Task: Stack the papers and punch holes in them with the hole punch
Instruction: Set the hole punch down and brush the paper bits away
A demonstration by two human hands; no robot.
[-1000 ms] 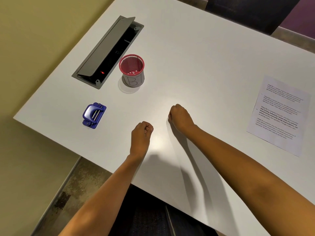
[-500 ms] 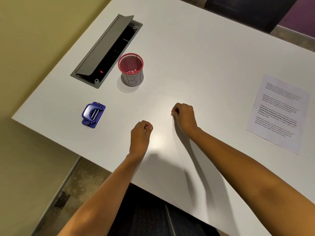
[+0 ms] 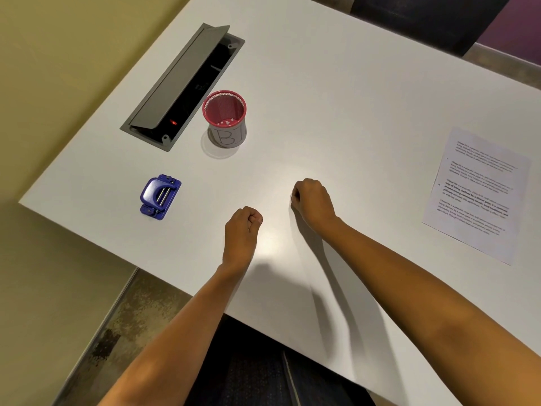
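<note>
Papers point(image 3: 475, 194), thin, limp and light, best lifted by an edge; hole punch point(image 3: 160, 196), rigid, graspable by its body; left hand point(image 3: 241, 230) and right hand point(image 3: 313, 200) clenched, empty.

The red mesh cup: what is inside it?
A few small white bits lie at the bottom of the red mesh cup, too small to identify. The near wall hides part of the floor.

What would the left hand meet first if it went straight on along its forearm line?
Probably nothing: the left hand points up the bare table, with the cup off to the left of that line, though depth is unclear.
</note>
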